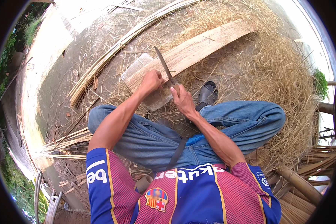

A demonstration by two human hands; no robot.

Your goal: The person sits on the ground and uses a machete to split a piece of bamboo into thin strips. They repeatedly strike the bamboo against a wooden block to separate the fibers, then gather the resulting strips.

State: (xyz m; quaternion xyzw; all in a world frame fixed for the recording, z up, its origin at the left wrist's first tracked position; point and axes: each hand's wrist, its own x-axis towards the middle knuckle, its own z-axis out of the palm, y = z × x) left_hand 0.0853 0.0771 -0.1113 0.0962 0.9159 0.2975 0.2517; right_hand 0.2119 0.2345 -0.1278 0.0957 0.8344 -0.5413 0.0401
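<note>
My right hand [182,100] is wrapped round the wooden handle of a knife [163,62], its long dark blade slanting up and to the left across a plank. That plank [201,46] is long, flat and pale, and its near end rests on a whitish block [158,101]. At this near end my left hand [152,81] is closed, fingers curled and pinched just left of the blade. Whatever lies between those fingers is hidden or too thin to make out.
Thin curly shavings [283,86] pile up on the right and far side. A bundle of long split strips [108,54] lies to the left. More strips [69,143] are near my left knee. My sandalled foot [208,92] is close to the knife hand. Poles [298,184] stand at the lower right.
</note>
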